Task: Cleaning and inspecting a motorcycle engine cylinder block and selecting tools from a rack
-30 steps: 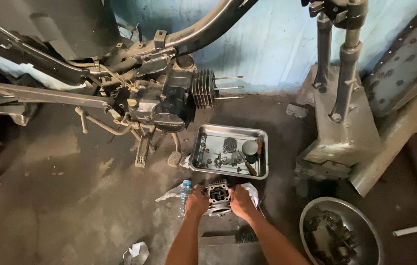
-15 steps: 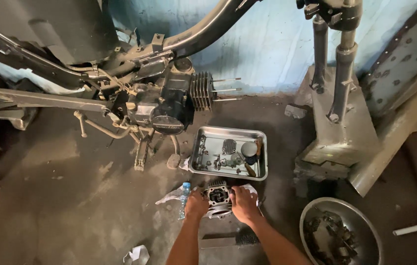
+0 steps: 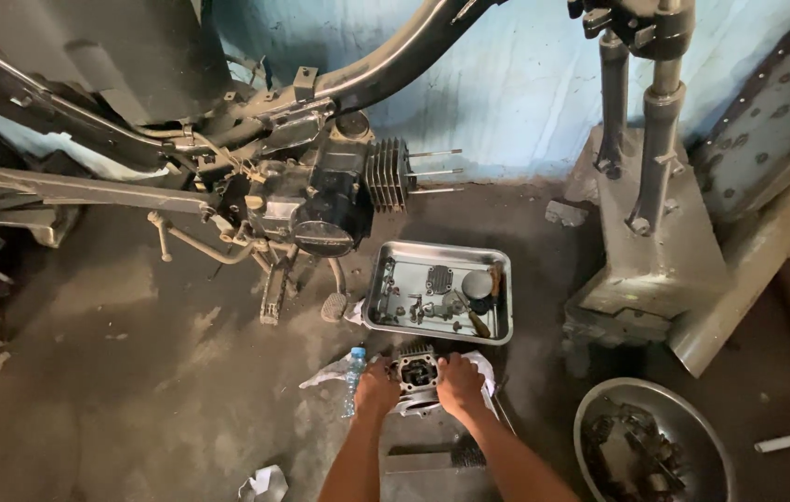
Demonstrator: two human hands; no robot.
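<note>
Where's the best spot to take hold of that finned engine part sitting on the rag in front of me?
Probably by its two outer flanks, one hand from each side, as the left hand and right hand sit now. The finned engine part lies on the white rag with its round opening facing up, so the sides are free, and a grip there likely keeps fingers out of the bore.

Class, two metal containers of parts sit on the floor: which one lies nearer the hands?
The rectangular steel tray, just beyond the hands; the round bowl sits off right.
</note>
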